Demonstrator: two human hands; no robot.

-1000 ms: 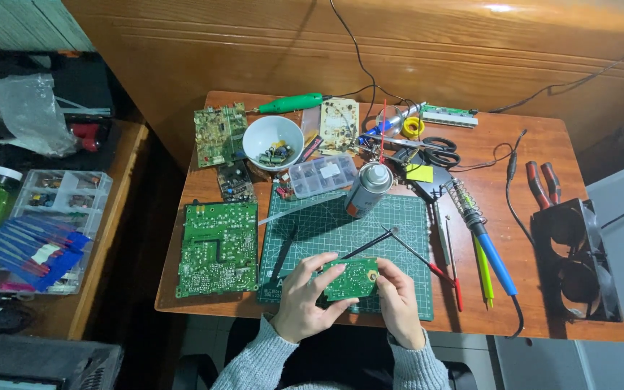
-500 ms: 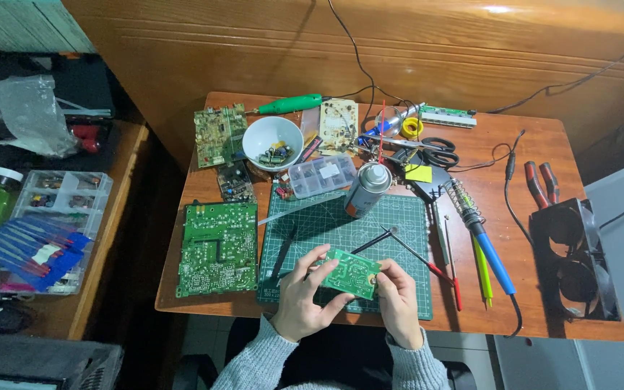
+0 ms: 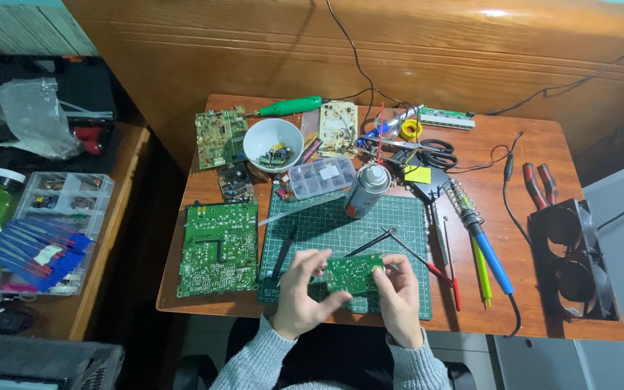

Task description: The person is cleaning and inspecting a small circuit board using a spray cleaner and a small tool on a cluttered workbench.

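I see both hands raised over the green cutting mat (image 3: 341, 224) with a small green circuit board (image 3: 353, 273) between them; the left hand (image 3: 305, 292) has its grip closed on the board's left end, thumb in front and fingers behind, and the right hand (image 3: 397, 292) has its grip closed on the right end; the board sits just above the mat's near edge, tilted toward the camera. By my reading the work is at the inspection stage; the board is picked up and turned to view, while no tool is in either hand; the soldering iron (image 3: 479, 235) with its blue handle lies untouched to the right of the mat, and the red-handled probes (image 3: 438, 271) lie beside it; so any soldering or probing looks not yet begun.

As for packages and labels: a spray can (image 3: 365, 190) with a white cap and an orange band stands at the mat's far edge; a clear compartment box (image 3: 323, 177) with a white label lies just left of it; a square yellow sticky note (image 3: 418, 174) lies right of the can; a yellow tape roll (image 3: 411, 129) sits near the far edge of the surface (image 3: 543, 318); a white bowl (image 3: 272, 143) holds small parts; a larger green board (image 3: 218, 248) lies left of the mat; on the side table a clear organiser tray (image 3: 63, 198) holds blue packets (image 3: 30, 249) with a white label.
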